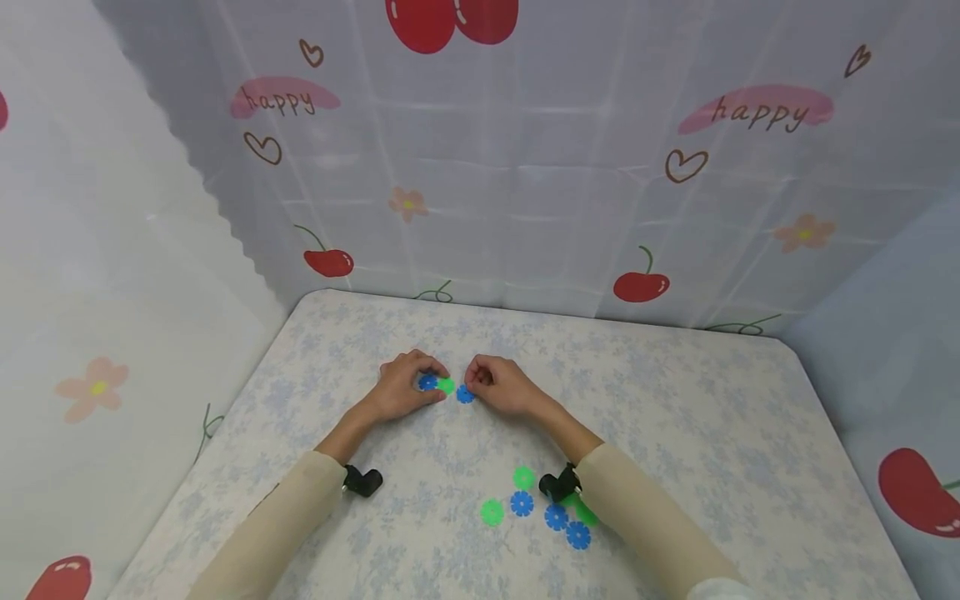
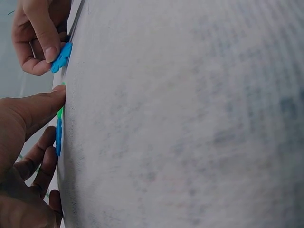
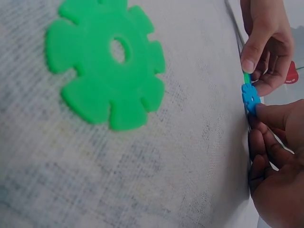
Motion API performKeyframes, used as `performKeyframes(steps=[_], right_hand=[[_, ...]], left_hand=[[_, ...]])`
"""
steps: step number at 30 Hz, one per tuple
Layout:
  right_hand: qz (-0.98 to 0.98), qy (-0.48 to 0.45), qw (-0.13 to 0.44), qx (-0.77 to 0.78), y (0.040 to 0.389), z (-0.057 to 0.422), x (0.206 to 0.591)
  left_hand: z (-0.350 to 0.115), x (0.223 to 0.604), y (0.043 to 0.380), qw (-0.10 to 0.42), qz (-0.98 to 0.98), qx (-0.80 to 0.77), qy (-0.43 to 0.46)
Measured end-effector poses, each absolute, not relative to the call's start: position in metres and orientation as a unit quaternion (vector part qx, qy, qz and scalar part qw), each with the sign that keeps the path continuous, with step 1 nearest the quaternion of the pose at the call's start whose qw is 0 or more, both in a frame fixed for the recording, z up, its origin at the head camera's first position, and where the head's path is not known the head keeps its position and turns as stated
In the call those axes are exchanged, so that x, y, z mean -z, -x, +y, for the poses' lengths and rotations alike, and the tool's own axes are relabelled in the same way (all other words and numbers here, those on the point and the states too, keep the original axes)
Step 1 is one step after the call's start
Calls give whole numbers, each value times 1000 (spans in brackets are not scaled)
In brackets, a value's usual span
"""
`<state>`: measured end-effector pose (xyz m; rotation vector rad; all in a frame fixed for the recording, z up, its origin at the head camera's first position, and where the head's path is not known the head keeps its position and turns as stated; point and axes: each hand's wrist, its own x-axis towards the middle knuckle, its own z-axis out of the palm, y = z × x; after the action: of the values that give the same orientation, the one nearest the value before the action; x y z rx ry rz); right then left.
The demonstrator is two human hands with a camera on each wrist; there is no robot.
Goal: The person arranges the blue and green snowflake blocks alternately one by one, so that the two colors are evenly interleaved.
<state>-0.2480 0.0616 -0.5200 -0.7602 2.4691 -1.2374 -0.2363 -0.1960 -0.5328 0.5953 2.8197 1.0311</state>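
Observation:
Toward the far part of the table, my left hand (image 1: 401, 387) curves its thumb and fingers around a blue notched disc (image 1: 427, 382) and a green notched disc (image 1: 447, 386). These two lie edge to edge, close to the tabletop. Just to their right, my right hand (image 1: 506, 387) pinches another blue notched disc (image 1: 465, 394) between thumb and fingertips. The left wrist view has that pinched disc tilted, a short gap from my left thumb. Seen from the right wrist, it overlaps the green edge beside the left hand's fingertips.
Several loose notched discs lie near my right forearm, among them a green one (image 1: 492, 512), another green one (image 1: 524, 477) and a blue one (image 1: 522, 503). The sleeve partly covers some. A patterned cloth covers the table (image 1: 675, 392), and printed curtains (image 1: 525, 167) surround it.

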Motion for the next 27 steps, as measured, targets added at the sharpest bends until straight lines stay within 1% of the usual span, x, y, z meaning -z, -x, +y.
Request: performKeyframes(steps=[7, 14, 27], right_hand=[[864, 273, 101, 410, 251, 59, 524], [866, 286, 123, 393, 249, 57, 522], [874, 289, 114, 374, 249, 54, 524]], left_hand=[[-194, 533, 235, 42, 921, -334, -194], [-197, 534, 237, 42, 921, -333, -198], [-197, 534, 236, 40, 920, -336, -198]])
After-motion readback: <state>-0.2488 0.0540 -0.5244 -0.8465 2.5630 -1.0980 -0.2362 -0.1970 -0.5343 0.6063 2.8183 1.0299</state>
